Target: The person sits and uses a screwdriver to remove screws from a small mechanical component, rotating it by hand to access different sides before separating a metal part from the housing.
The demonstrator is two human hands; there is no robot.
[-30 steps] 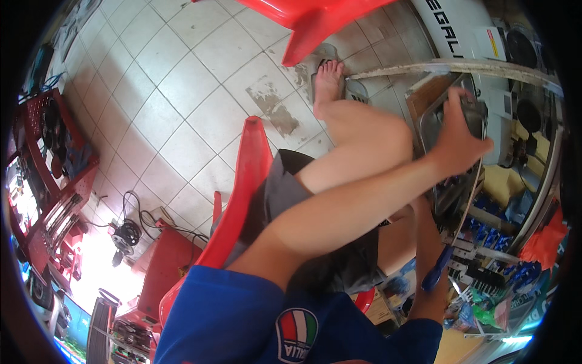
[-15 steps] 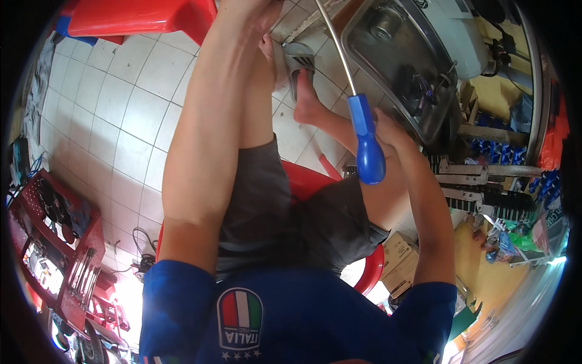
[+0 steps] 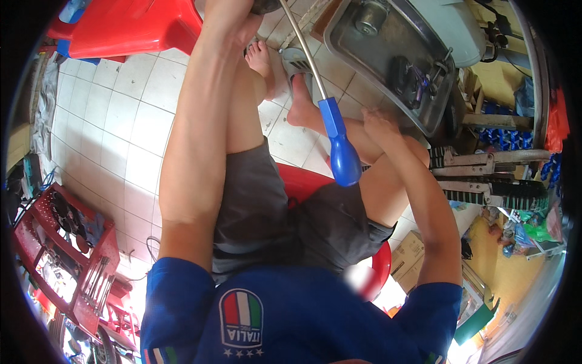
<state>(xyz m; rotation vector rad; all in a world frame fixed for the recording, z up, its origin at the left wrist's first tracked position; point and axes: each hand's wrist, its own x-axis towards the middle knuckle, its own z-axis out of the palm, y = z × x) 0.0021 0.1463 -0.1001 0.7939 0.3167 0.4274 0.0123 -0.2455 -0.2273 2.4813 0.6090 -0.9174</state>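
A screwdriver (image 3: 341,145) with a blue handle and a long metal shaft hangs in front of my lap, its handle toward me. No hand is on that handle. The shaft runs up to the top edge, beside a dark object (image 3: 265,6) at my left hand (image 3: 244,27). That hand is cut off by the frame; it looks closed round the dark object, whose kind I cannot make out. My right hand (image 3: 381,124) rests on my right lower leg, behind the screwdriver handle, fingers stretched and holding nothing.
A metal tray (image 3: 339,42) with a can and dark parts lies at the upper right. Ahead on the left stands a red plastic chair (image 3: 133,27). A red tool rack (image 3: 85,285) is at lower left, a cardboard box (image 3: 411,258) by my right elbow.
The screwdriver and my left hand have shifted left in view. My right hand has slid slightly along the leg. More of my left foot shows.
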